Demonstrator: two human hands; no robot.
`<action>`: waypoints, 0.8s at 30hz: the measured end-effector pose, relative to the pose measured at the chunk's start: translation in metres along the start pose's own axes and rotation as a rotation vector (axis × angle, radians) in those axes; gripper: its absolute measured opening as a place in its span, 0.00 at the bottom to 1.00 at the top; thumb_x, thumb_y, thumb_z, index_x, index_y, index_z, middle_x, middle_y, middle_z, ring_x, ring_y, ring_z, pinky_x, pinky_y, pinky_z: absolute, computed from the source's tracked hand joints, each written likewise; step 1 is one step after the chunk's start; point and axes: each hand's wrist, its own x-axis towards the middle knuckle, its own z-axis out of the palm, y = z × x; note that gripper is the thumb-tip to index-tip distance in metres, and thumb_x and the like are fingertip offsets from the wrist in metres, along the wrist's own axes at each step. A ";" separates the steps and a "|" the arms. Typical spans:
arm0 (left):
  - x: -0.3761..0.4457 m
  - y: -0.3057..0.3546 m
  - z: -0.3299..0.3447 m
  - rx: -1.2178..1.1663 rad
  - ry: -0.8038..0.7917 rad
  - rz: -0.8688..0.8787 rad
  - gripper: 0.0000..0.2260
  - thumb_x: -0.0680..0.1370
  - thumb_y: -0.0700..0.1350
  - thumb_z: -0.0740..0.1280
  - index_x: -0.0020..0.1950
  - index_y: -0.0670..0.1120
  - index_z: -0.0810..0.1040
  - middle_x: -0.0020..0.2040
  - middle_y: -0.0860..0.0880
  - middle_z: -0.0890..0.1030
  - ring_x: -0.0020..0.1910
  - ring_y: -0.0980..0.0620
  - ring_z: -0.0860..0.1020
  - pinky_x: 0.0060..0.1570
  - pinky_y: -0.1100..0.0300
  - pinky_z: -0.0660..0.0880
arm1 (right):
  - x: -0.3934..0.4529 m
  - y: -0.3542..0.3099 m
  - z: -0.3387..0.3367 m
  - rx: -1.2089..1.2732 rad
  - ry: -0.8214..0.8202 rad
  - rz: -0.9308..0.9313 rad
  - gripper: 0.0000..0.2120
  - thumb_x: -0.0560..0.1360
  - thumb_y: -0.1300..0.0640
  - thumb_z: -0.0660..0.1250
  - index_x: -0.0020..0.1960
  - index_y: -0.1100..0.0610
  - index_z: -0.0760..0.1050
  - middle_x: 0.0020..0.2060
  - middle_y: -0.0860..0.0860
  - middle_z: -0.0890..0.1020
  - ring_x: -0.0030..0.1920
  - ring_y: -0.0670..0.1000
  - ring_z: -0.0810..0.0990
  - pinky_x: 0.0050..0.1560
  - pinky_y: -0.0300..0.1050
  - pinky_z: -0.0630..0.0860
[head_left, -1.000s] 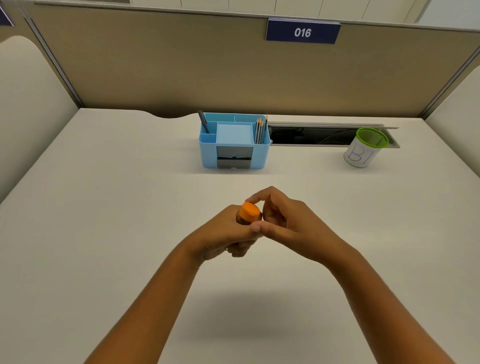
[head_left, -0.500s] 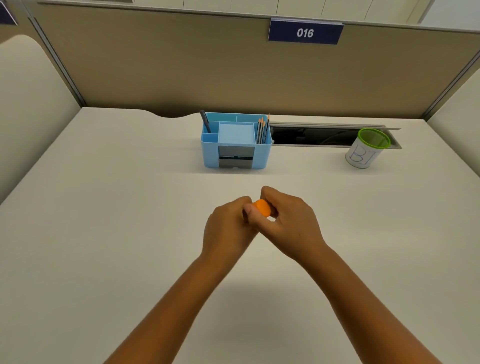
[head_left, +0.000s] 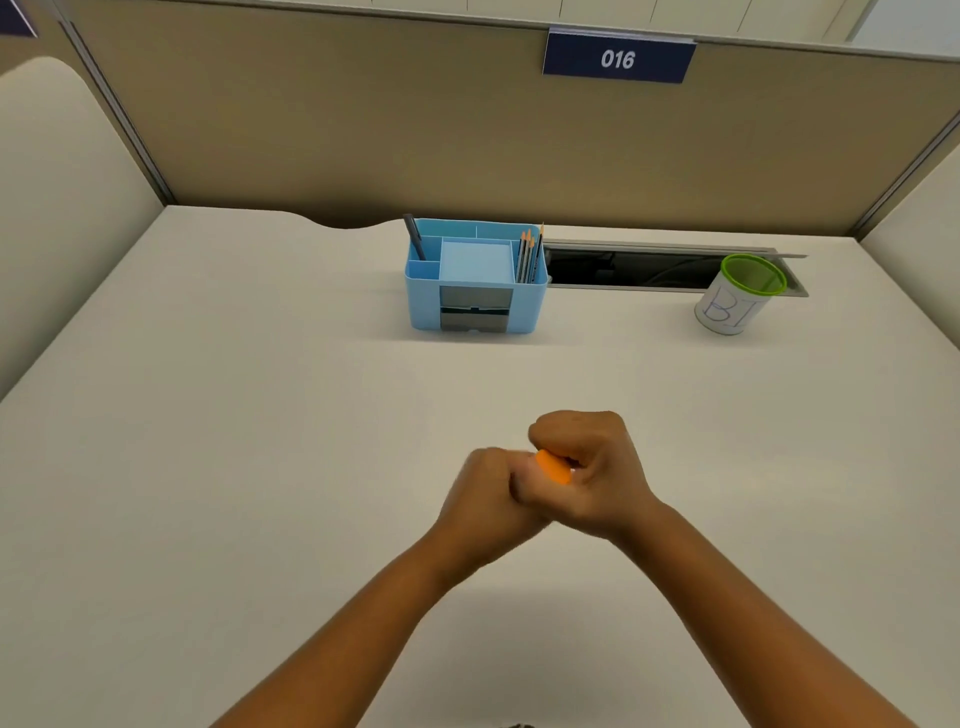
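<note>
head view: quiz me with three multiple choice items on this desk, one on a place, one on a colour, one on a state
1. Relative to the blue desk organiser, the green-rimmed cup stands:
A) to its left
B) to its right
C) inside it

2. The cap of the capped container is:
A) orange
B) blue
C) green

3. The left hand and right hand are:
A) flat on the desk
B) holding pencils
C) curled round the capped container

Answers:
1 B, the cup sits far right, beside the cable slot.
2 A, orange shows between the two hands.
3 C, both hands close on it above the desk.
</note>
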 end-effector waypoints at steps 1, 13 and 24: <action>-0.004 -0.004 0.002 -0.015 -0.086 -0.015 0.09 0.65 0.43 0.62 0.25 0.52 0.71 0.21 0.56 0.72 0.24 0.59 0.71 0.26 0.67 0.67 | 0.002 0.000 -0.003 0.024 -0.011 -0.046 0.17 0.66 0.53 0.62 0.25 0.54 0.57 0.21 0.49 0.59 0.23 0.48 0.58 0.25 0.38 0.58; -0.005 -0.006 0.002 -0.009 0.125 0.144 0.17 0.67 0.43 0.64 0.22 0.55 0.62 0.20 0.56 0.68 0.23 0.56 0.65 0.26 0.71 0.62 | 0.012 0.014 0.004 0.643 0.059 0.715 0.19 0.76 0.44 0.57 0.28 0.49 0.67 0.18 0.43 0.70 0.19 0.42 0.66 0.24 0.32 0.64; -0.017 -0.047 0.004 -0.128 0.273 -0.075 0.21 0.73 0.36 0.65 0.24 0.51 0.63 0.21 0.55 0.64 0.25 0.56 0.62 0.26 0.68 0.63 | -0.047 0.088 0.055 0.295 0.007 0.963 0.09 0.72 0.55 0.70 0.49 0.51 0.71 0.49 0.51 0.80 0.47 0.51 0.80 0.41 0.36 0.74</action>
